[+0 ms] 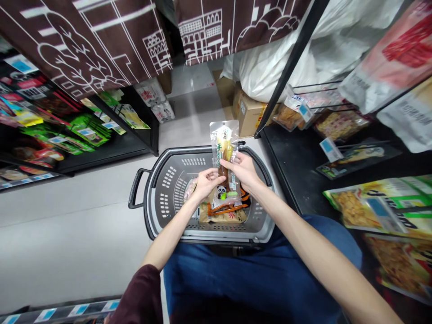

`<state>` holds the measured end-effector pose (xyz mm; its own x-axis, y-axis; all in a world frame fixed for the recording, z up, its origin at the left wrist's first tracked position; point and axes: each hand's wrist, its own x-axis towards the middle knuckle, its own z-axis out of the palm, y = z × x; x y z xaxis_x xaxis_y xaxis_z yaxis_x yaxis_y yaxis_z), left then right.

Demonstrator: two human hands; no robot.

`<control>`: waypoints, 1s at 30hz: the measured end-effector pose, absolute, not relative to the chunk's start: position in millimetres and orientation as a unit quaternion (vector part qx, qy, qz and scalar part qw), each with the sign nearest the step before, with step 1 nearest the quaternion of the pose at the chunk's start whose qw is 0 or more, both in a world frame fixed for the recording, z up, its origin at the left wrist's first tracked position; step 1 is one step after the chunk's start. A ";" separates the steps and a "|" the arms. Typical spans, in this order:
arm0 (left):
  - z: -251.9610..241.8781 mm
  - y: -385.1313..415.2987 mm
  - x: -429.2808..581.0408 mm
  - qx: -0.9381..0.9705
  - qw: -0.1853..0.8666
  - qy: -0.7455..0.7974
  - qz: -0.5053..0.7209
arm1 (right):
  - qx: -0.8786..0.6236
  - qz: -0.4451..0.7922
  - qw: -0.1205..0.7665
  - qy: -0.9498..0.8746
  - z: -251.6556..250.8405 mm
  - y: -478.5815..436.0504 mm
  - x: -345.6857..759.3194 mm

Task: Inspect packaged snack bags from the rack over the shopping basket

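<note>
Both of my hands hold a clear plastic snack packet (224, 135) with a panda print near its bottom and brown and yellow contents. My left hand (206, 183) pinches its left side, and my right hand (243, 170) grips its right edge. The packet is held upright above a grey shopping basket (162, 180) with slotted walls and a black handle on its left. Inside the basket lie a tan packet (222, 217) and an orange-and-black packet (216, 209), partly covered by the packet in my hands.
Black shelves (280, 162) with hanging snack packets stand close on the right. More shelves with green packets (88, 130) are at the left. Brown printed curtains (111, 40) hang ahead, with a cardboard box (248, 110) and white sacks (263, 67) beyond.
</note>
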<state>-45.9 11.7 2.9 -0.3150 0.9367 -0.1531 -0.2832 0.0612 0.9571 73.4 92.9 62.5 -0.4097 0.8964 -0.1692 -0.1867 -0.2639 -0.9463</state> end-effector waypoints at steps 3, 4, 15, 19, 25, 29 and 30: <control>4.2 11.8 -46.2 0.318 0.478 0.552 0.605 | -0.379 0.702 0.385 -0.464 63.8 91.9 72.8; 4.4 11.8 -46.2 0.329 0.470 0.556 0.602 | -0.382 0.702 0.385 -0.462 63.7 91.7 72.7; 2.2 11.9 -44.1 0.358 0.466 0.516 0.624 | -0.403 0.695 0.376 -0.462 59.2 91.3 71.2; 3.1 12.1 -47.1 0.340 0.478 0.500 0.637 | -0.399 0.695 0.372 -0.469 59.8 90.6 72.4; 2.8 11.3 -49.4 0.349 0.471 0.498 0.639 | -0.380 0.718 0.352 -0.465 61.4 91.8 74.4; 3.1 11.8 -50.4 0.349 0.443 0.507 0.652 | -0.368 0.742 0.322 -0.459 63.8 92.6 75.1; 3.2 11.8 -50.7 0.348 0.440 0.512 0.651 | -0.374 0.744 0.317 -0.455 64.5 92.6 75.2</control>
<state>-50.7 11.8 3.2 -0.3706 0.9288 0.0032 -0.2163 -0.0896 0.9722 75.2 92.6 64.5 -0.5192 0.8113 -0.2686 -0.1308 -0.3861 -0.9131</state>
